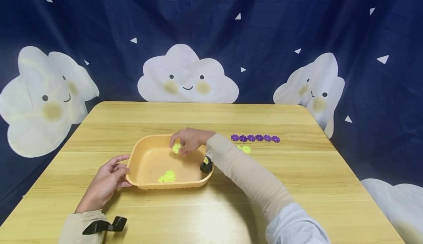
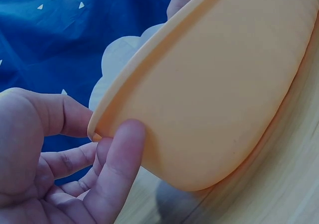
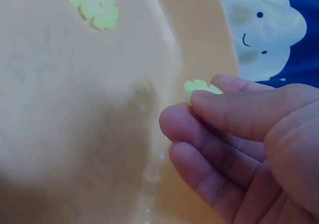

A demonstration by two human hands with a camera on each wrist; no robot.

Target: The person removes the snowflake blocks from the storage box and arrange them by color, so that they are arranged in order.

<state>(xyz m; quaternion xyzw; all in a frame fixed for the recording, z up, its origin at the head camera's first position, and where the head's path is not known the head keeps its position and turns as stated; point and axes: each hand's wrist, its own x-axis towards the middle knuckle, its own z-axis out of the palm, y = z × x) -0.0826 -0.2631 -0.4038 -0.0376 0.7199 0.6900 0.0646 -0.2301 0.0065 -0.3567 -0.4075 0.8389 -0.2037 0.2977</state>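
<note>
At the left end of an orange plastic basin (image 1: 155, 183), my left hand (image 1: 110, 176) grips the rim. In the left wrist view the thumb (image 2: 124, 144) lies against the basin's wall while the other fingers reach round the edge. Over the far part of the basin, my right hand (image 1: 191, 140) pinches a yellow flower-shaped plastic piece (image 1: 176, 148). The right wrist view shows that piece (image 3: 199, 88) between thumb and fingertips, partly hidden by the thumb. Several more yellow pieces (image 1: 167, 176) lie together on the basin floor near its front wall.
Right of the basin, a row of several purple flower-shaped pieces (image 1: 255, 138) lies on the wooden table (image 1: 297, 185). Just in front of it are yellow pieces (image 1: 246, 149), partly covered by the right forearm. A blue cloud-patterned curtain (image 1: 264, 27) hangs behind the table.
</note>
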